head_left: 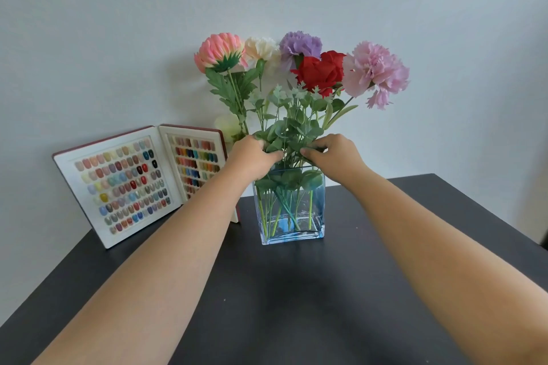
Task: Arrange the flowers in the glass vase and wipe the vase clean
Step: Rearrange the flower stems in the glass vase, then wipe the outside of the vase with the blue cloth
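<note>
A rectangular clear glass vase stands upright on the dark table, green stems crossing inside it. Several flowers rise from it: a coral-pink bloom, a cream one, a purple one, a red rose and a pale pink carnation. A leafy green sprig fills the middle. My left hand and my right hand pinch the green stems and leaves just above the vase's rim, one at each side.
An open display book of coloured nail samples leans against the white wall at the left, behind the vase. A pale yellowish object sits behind the flowers. The table's right edge runs diagonally at far right.
</note>
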